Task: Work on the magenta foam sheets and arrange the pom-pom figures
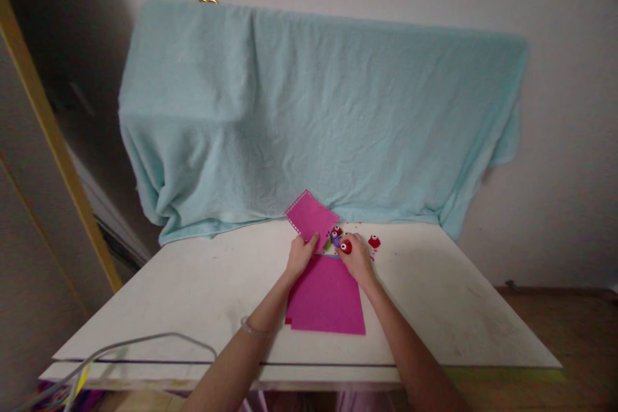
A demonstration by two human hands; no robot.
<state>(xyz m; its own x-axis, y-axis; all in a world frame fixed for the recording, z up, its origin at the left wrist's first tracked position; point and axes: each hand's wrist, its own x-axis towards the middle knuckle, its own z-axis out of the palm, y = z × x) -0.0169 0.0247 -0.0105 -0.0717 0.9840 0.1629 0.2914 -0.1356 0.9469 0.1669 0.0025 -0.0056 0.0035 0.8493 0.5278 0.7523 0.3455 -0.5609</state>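
Between the thumb and fingers of my left hand (301,256) is a pink sheet (311,215) with a row of small holes along its edges, tilted up off the table. My right hand (358,261) pinches a small red piece with a white eye (346,247). Close to those fingertips lie a purple piece with an eye (335,240), a green bit (327,244) and another red piece partly behind. One more red piece with an eye (374,241) rests right of my right hand. Beneath both hands a larger magenta sheet (328,302) lies flat.
The white table (434,309) has tiny pink and red scraps scattered near my right hand. A light blue cloth (338,116) hangs along the back edge. At the lower left a grey bent metal bar (145,337) crosses the front edge. A red corner (288,321) shows beside the magenta sheet.
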